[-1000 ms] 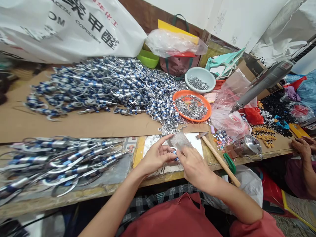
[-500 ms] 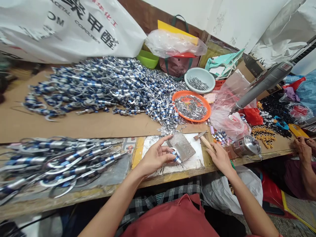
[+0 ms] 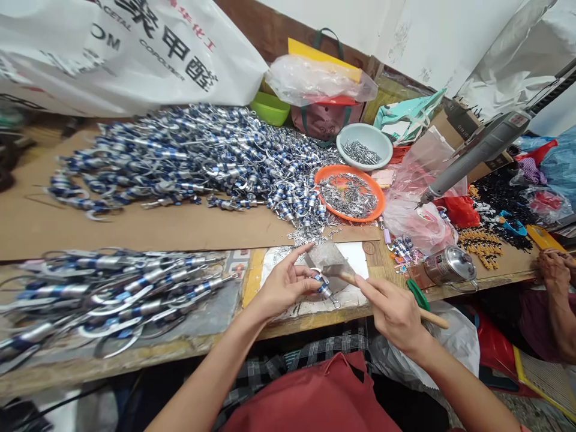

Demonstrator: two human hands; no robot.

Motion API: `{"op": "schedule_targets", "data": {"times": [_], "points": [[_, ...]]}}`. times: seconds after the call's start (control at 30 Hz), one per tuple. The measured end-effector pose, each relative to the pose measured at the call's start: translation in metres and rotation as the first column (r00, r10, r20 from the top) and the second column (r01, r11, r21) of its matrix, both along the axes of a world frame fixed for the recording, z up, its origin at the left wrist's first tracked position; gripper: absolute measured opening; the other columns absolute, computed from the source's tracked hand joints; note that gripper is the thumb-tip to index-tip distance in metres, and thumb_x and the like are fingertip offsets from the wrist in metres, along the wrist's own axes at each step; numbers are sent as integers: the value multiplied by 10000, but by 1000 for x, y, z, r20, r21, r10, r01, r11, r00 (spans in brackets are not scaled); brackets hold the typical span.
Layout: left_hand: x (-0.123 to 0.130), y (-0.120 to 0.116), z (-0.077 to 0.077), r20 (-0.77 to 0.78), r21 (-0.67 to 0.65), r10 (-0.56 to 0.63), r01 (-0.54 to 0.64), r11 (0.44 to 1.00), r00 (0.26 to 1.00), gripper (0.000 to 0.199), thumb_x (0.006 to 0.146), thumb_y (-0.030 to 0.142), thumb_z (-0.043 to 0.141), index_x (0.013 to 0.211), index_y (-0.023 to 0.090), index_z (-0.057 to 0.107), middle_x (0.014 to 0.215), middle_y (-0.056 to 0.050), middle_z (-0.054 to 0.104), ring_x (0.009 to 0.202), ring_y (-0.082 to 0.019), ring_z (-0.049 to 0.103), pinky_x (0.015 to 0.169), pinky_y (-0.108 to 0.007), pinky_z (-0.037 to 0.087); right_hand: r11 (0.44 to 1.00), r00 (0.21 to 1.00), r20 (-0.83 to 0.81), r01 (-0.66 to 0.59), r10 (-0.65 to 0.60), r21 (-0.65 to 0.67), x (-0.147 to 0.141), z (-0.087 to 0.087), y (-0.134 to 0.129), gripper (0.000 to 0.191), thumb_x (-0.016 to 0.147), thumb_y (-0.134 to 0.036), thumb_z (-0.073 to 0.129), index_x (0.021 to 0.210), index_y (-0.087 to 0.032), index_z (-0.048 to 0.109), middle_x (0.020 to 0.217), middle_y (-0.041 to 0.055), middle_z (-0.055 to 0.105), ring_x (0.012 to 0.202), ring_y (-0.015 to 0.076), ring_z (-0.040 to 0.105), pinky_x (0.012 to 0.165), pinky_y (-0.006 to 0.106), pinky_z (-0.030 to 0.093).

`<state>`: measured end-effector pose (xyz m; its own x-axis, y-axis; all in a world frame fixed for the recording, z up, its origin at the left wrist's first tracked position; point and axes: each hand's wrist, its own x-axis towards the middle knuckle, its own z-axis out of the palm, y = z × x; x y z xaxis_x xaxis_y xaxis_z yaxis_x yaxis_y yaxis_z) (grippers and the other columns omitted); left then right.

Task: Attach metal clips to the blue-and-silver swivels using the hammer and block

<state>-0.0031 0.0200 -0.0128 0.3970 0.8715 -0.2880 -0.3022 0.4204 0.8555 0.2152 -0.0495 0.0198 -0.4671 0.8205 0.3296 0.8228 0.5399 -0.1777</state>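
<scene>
My left hand (image 3: pixel 290 285) pinches a small silver-and-blue metal piece (image 3: pixel 324 289) with a curved hook and a ring at its end. It holds the piece against the near edge of a flat grey metal block (image 3: pixel 328 255), which lies on a white board (image 3: pixel 357 255). Wrapped round the wooden handle (image 3: pixel 434 318) of a hammer is my right hand (image 3: pixel 396 312). The hammer's head (image 3: pixel 332 270) is over the block, right at the piece; whether they touch I cannot tell.
A large heap of similar pieces (image 3: pixel 193 156) covers the cardboard, with a bundle (image 3: pixel 112 294) at left. Behind stand an orange tray (image 3: pixel 380 207) and a pale bowl (image 3: pixel 387 147) of metal parts. An electric screwdriver (image 3: pixel 477 156) hangs at right, near a metal pot (image 3: pixel 450 265) and another person's hands (image 3: pixel 555 267).
My right hand has moved left with the hammer, bringing its head from beside the block to over the piece. My left hand has stayed in place.
</scene>
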Motion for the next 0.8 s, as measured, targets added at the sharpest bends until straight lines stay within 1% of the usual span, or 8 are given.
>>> {"op": "schedule_targets", "data": {"times": [0.17,0.27,0.37,0.47,0.53,0.57,0.67,0.8], "points": [[1,0,2,-15,-11,9,-10,1000,1000,954,530,182,770,1347,164,277,656,28,626,595,-141,615,605,-299,527,990,988,-121,83,-97,-114,9,-11,2,496,855,-84,390,1314,-269,430,1036,55,637,889,167,620,722,274,516],[-1,0,3,-77,-9,14,-15,1000,997,766,519,181,771,1214,166,450,668,23,628,629,-152,622,638,-318,535,964,931,-262,222,-254,-149,39,-26,15,394,867,-222,482,1260,-248,497,1074,62,638,939,180,615,793,308,513],[-3,0,2,-182,70,7,5,998,983,339,536,203,761,845,151,632,682,-9,653,671,-163,626,691,-321,523,904,906,-117,382,-408,-191,70,-37,31,350,850,-299,518,1188,-224,568,1056,82,656,932,221,626,785,360,517],[-6,0,-1,-269,180,15,35,983,963,148,579,238,732,670,147,658,700,-39,668,676,-171,618,703,-324,502,876,885,63,466,-462,-121,73,-38,49,264,861,-309,499,1059,-217,649,944,79,675,861,227,634,727,348,516],[-6,0,-4,-296,284,57,30,958,954,112,587,238,723,645,154,676,754,-48,652,722,-176,610,709,-314,492,918,915,94,396,-392,-21,55,-36,69,246,879,-222,456,1009,-198,663,962,84,661,889,212,613,758,326,495],[-5,-1,-5,-302,338,87,21,941,949,98,587,237,721,630,158,681,791,-50,635,755,-177,604,709,-302,488,949,943,106,316,-315,8,42,-34,81,267,877,-150,429,1015,-184,655,1009,91,650,931,204,595,790,314,479],[-3,-2,-5,-322,460,164,2,888,932,73,596,239,718,608,171,693,833,-46,582,792,-168,584,682,-265,476,992,976,187,119,-109,-46,2,-34,124,365,808,10,415,1027,-182,635,1072,85,635,979,187,566,833,298,445],[-1,-6,-3,-363,526,214,10,850,907,23,635,207,694,633,188,708,718,-22,608,670,-135,571,620,-243,449,992,977,211,41,-15,-119,-27,-37,163,244,789,-5,472,840,-147,665,838,100,663,811,204,589,717,304,457]]}}
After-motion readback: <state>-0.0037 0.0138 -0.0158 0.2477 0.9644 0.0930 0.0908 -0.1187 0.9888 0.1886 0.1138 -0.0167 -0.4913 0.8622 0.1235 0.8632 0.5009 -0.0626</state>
